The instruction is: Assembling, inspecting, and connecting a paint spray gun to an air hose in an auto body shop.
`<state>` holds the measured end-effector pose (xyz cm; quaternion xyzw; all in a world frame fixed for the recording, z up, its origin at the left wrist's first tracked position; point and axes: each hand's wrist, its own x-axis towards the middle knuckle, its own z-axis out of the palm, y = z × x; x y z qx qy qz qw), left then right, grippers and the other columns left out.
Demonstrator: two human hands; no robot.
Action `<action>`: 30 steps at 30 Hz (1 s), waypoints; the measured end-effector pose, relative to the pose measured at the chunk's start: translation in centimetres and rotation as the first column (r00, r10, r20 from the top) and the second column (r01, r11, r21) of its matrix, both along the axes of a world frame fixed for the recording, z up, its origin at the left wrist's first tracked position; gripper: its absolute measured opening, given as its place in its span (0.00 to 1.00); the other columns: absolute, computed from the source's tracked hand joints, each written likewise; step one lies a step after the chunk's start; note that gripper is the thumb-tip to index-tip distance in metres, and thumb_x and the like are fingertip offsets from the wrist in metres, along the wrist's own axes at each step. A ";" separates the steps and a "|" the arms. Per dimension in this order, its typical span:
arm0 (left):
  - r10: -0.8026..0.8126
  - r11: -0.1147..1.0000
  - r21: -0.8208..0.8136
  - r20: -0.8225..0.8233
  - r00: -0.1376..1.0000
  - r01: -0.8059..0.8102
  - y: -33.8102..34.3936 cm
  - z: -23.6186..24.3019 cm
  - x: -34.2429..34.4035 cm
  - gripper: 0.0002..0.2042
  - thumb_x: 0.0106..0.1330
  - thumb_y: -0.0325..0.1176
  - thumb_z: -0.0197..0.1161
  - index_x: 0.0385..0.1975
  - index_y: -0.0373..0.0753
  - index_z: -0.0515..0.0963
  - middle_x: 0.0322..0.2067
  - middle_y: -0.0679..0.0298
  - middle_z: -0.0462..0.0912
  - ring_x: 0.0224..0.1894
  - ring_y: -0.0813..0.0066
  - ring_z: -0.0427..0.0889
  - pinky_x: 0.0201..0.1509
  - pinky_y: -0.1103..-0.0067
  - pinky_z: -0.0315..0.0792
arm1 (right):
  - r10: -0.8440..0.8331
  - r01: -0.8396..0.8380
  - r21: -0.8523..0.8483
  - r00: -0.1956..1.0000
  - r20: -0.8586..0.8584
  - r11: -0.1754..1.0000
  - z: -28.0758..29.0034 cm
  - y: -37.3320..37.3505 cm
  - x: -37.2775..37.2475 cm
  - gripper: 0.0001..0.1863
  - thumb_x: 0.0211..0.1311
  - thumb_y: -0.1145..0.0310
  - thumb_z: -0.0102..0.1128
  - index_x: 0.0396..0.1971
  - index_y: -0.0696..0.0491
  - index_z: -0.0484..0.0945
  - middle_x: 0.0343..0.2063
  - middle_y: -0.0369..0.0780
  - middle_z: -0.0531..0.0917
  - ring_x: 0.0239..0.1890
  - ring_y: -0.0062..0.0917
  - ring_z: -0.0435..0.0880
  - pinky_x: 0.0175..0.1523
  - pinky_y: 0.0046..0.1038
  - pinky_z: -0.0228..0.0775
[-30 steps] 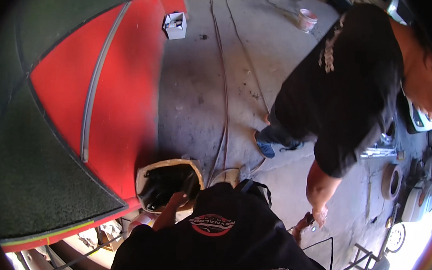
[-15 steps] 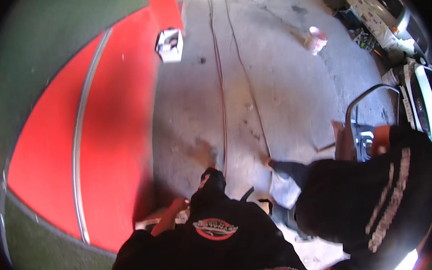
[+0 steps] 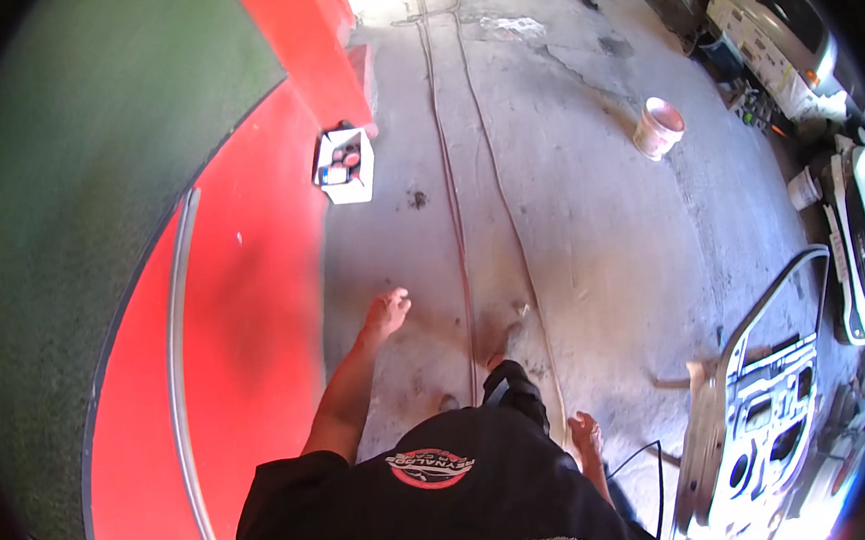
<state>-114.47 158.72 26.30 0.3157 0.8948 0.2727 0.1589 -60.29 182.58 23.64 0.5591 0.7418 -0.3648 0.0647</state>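
Note:
My left hand swings forward over the concrete floor, just right of the red wall. Its fingers are loosely bent and apart, with nothing in them. My right hand hangs low beside my body, near a hose on the floor. The fingers there look slack and slightly parted, and I see nothing held. Neither hand touches anything. One foot is stepping ahead between the hoses. Nearest on the right stands a bare car door panel, tilted, with cutouts in its metal.
Two long hoses run lengthwise along the floor. A white box holding small items sits by the red wall. Further right are a pinkish bucket and car bumpers. A thin black cable arcs near my right side.
I have moved forward; the box and bucket appear nearer. A person in a black shirt on the right is out of view, exposing the door panel. My left hand has swung forward.

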 end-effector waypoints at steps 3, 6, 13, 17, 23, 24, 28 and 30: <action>-0.167 0.977 -0.124 0.061 0.984 0.174 3.0 -4.6 -3.5 0.14 0.66 0.41 0.59 0.45 0.38 0.79 0.39 0.47 0.85 0.42 0.44 0.83 0.47 0.59 0.78 | 0.083 -0.082 -0.022 0.995 0.053 0.996 -5.8 8.8 -5.3 0.29 0.53 0.50 0.66 0.52 0.54 0.82 0.46 0.53 0.84 0.52 0.46 0.82 0.58 0.41 0.74; -0.025 0.903 -0.423 0.139 0.990 0.082 3.0 -11.4 -4.2 0.16 0.65 0.43 0.60 0.43 0.39 0.80 0.41 0.46 0.84 0.45 0.46 0.83 0.50 0.58 0.76 | 0.197 -0.185 -0.081 0.962 0.191 0.979 -9.1 18.6 -13.2 0.33 0.54 0.47 0.66 0.55 0.54 0.80 0.55 0.52 0.80 0.59 0.46 0.78 0.63 0.42 0.70; -0.097 0.573 -0.702 0.453 0.886 0.422 -3.2 -13.6 -1.2 0.19 0.66 0.49 0.55 0.39 0.41 0.85 0.44 0.55 0.85 0.49 0.48 0.83 0.54 0.61 0.76 | 0.267 -0.233 0.211 0.952 -0.150 0.949 -3.0 44.8 -41.9 0.25 0.58 0.54 0.66 0.50 0.56 0.82 0.36 0.50 0.86 0.40 0.42 0.85 0.48 0.39 0.76; 0.251 0.638 -0.728 0.505 0.826 0.252 4.7 -13.3 -6.1 0.18 0.67 0.46 0.54 0.39 0.40 0.85 0.43 0.52 0.85 0.49 0.49 0.82 0.54 0.61 0.76 | 0.212 -0.137 0.247 0.927 -0.310 0.959 0.6 55.9 -55.2 0.24 0.59 0.57 0.66 0.51 0.55 0.82 0.30 0.47 0.86 0.34 0.37 0.85 0.43 0.37 0.76; -0.088 0.655 -0.653 0.434 0.896 0.381 24.1 -16.7 -31.1 0.21 0.64 0.50 0.58 0.44 0.39 0.83 0.46 0.49 0.84 0.51 0.49 0.82 0.56 0.60 0.75 | 0.380 -0.392 0.211 0.920 0.095 0.895 -10.6 69.3 -57.2 0.26 0.55 0.54 0.68 0.51 0.52 0.82 0.46 0.50 0.85 0.51 0.47 0.82 0.56 0.40 0.74; 0.079 0.595 -0.750 0.412 0.908 0.288 28.4 -14.7 -35.9 0.21 0.63 0.50 0.60 0.45 0.40 0.83 0.47 0.50 0.84 0.51 0.49 0.82 0.56 0.60 0.76 | 0.407 -0.421 0.013 0.885 0.225 0.907 -6.7 68.4 -61.3 0.28 0.54 0.51 0.69 0.52 0.52 0.82 0.50 0.51 0.83 0.56 0.48 0.80 0.61 0.41 0.71; 0.135 0.829 -0.558 0.257 0.957 0.033 53.5 -11.3 -57.3 0.21 0.62 0.49 0.62 0.46 0.39 0.82 0.46 0.50 0.85 0.50 0.49 0.83 0.56 0.61 0.76 | 0.388 -0.445 0.096 0.853 0.349 0.890 -11.2 76.6 -54.8 0.20 0.53 0.52 0.69 0.31 0.56 0.83 0.35 0.53 0.84 0.43 0.49 0.83 0.47 0.46 0.74; 0.087 0.977 -0.195 0.008 0.996 -0.083 61.5 -11.9 -66.3 0.22 0.66 0.43 0.60 0.57 0.39 0.77 0.49 0.48 0.84 0.52 0.53 0.83 0.56 0.65 0.76 | 0.391 -0.417 0.119 0.900 0.191 0.901 -12.3 81.9 -57.7 0.20 0.54 0.55 0.65 0.19 0.58 0.76 0.24 0.52 0.79 0.29 0.49 0.77 0.37 0.50 0.68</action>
